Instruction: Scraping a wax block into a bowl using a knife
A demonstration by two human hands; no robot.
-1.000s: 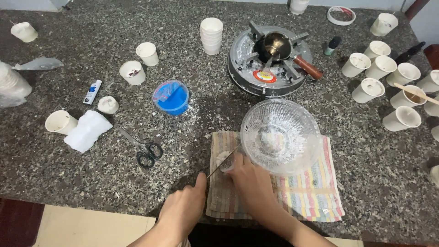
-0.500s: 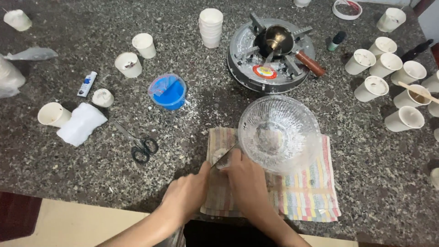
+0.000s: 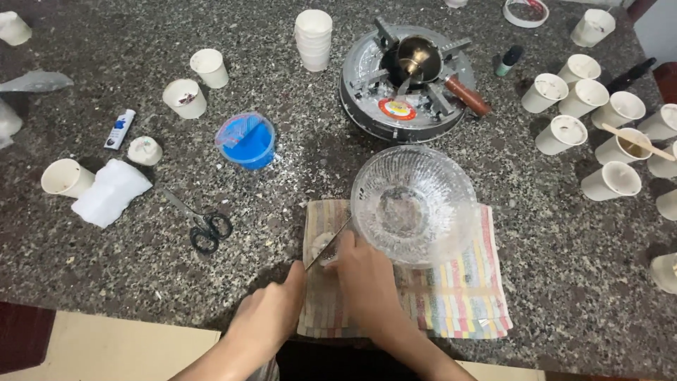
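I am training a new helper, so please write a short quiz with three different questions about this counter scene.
1. True or false: the glass bowl stands on the striped cloth.
2. Which lies nearest the scissors? A. the blue cup B. the stove C. the tape ring
3. Fill in: the left hand holds a thin metal ____ over the small piece under the right hand.

Key: 1 true; 2 A; 3 blade, probably a knife.
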